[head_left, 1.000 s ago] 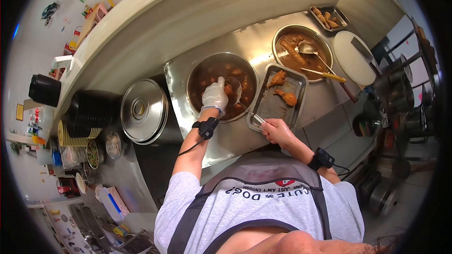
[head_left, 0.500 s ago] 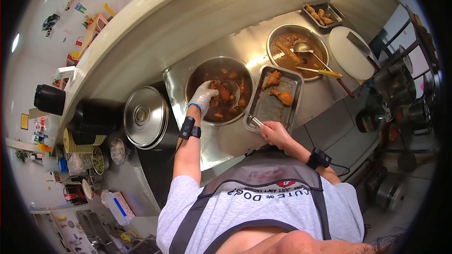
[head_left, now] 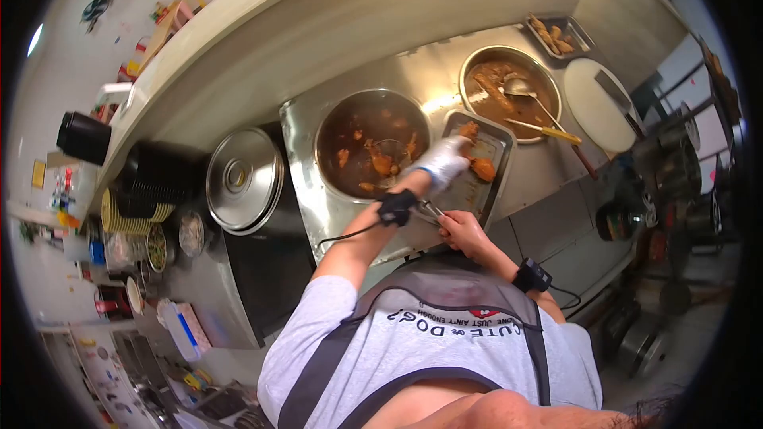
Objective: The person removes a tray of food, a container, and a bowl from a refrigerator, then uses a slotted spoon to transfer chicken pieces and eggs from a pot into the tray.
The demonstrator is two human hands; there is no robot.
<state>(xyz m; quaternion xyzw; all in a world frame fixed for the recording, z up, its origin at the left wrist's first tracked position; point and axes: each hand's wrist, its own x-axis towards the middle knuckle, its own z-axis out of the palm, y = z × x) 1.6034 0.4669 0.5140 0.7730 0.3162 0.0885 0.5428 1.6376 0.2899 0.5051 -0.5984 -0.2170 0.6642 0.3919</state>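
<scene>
My left hand [head_left: 447,160], in a clear glove, reaches over a steel tray [head_left: 470,200]. Its fingers are smeared by motion beside an upper chicken drumstick [head_left: 469,129], and I cannot tell whether they hold anything. Another browned chicken piece [head_left: 482,168] lies just below the fingertips. Closed around the metal handle of a skimmer [head_left: 430,209] is my right hand [head_left: 463,232], at the near edge of the tray. The skimmer's bowl dips into a large round pot [head_left: 317,147] of brown broth, where several chicken pieces float. My left forearm hides part of the handle.
Right of the tray stands a second pot [head_left: 559,99] of brown stew with a ladle [head_left: 520,87] and a yellow-handled tool [head_left: 556,134]. Behind it are a small tray of fried pieces [head_left: 550,36] and a white board [head_left: 584,103] with a knife. A lidded steel pot [head_left: 245,179] stands left.
My left hand has moved right, from the pot and skimmer bowl to over the tray. The chicken piece it held above the skimmer is gone from there. My right hand keeps the handle.
</scene>
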